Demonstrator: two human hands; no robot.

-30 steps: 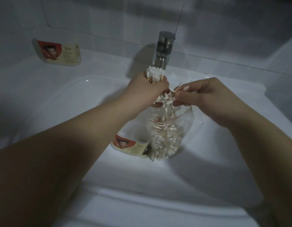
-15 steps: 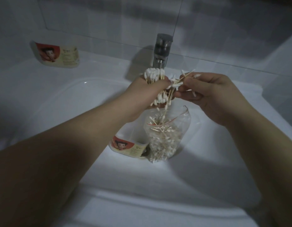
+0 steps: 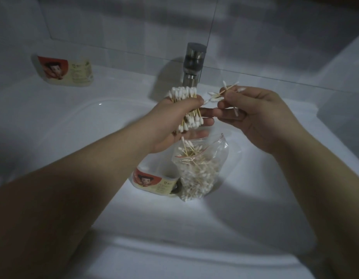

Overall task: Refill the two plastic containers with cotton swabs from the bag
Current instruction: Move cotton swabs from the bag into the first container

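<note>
The left hand (image 3: 174, 119) grips a thick bundle of swabs (image 3: 186, 106) above the bag (image 3: 202, 170). Just beside it, the right hand (image 3: 255, 115) pinches a few loose swabs (image 3: 225, 92) between thumb and fingertips.

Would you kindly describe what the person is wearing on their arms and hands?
Nothing worn shows. The left forearm and right forearm are bare to the frame's edge, no sleeve in view. The left hand and right hand have no gloves, and I see no watch, bracelet or ring, though the light is dim.
</note>
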